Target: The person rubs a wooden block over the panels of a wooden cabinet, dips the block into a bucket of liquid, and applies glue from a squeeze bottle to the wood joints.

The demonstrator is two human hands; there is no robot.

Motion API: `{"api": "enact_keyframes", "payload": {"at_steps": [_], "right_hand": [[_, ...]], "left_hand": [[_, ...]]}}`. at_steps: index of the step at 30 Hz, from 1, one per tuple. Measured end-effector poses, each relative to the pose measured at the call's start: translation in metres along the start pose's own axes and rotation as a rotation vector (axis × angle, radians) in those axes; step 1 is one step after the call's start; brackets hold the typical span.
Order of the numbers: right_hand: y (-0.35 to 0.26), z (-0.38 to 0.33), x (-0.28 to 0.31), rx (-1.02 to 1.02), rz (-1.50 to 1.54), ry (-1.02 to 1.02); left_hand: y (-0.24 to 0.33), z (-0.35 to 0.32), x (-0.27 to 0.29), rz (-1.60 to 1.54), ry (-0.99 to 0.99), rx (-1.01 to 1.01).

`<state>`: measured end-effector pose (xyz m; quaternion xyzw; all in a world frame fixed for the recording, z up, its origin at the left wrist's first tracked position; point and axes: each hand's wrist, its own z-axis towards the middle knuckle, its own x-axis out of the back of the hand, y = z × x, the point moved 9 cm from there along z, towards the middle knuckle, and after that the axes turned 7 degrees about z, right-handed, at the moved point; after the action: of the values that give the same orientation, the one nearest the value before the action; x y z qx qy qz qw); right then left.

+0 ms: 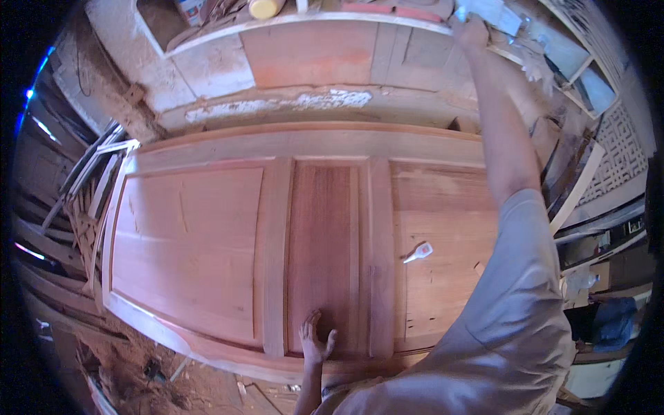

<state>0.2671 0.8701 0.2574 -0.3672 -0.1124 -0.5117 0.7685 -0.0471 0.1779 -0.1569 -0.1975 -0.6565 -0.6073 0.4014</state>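
**One hand steadies the door, the other reaches to the shelf**

A large reddish-brown panelled wooden door (304, 235) lies flat, filling the middle of the view. The left hand (315, 340) rests open, fingers spread, on the door's near rail, probably as a brace while the body leans forward. The right hand (472, 31) stretches to the cluttered white shelf (304, 21) beyond the door's far edge; whether it grips anything cannot be told. A small white tube (418, 252) lies on the right-hand panel.
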Motion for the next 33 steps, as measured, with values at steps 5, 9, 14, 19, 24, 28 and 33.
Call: {"api": "enact_keyframes", "payload": {"at_steps": [5, 9, 14, 19, 24, 28, 33], "right_hand": [[0.072, 0.046, -0.017, 0.068, -0.230, 0.086], [0.060, 0.030, 0.004, 0.124, 0.099, 0.117], [0.041, -0.123, 0.050, -0.240, 0.612, -0.303], [0.093, -0.347, 0.132, -0.418, 0.803, -0.533], [0.200, -0.547, 0.204, -0.779, 0.818, -0.484], [0.232, -0.650, 0.256, -1.313, 1.185, -0.226], [0.267, -0.712, 0.310, -1.492, 1.671, -0.187]], "left_hand": [[0.007, 0.005, -0.001, -0.053, -0.001, -0.014], [0.008, 0.001, 0.000, -0.032, 0.021, -0.046], [0.000, -0.006, -0.002, -0.007, -0.020, -0.015], [0.005, -0.005, -0.004, -0.002, 0.070, -0.054], [0.001, -0.012, -0.002, 0.100, 0.111, -0.031], [0.005, -0.015, -0.009, 0.227, 0.193, -0.064], [0.011, -0.009, -0.005, 0.043, 0.176, -0.065]]}}
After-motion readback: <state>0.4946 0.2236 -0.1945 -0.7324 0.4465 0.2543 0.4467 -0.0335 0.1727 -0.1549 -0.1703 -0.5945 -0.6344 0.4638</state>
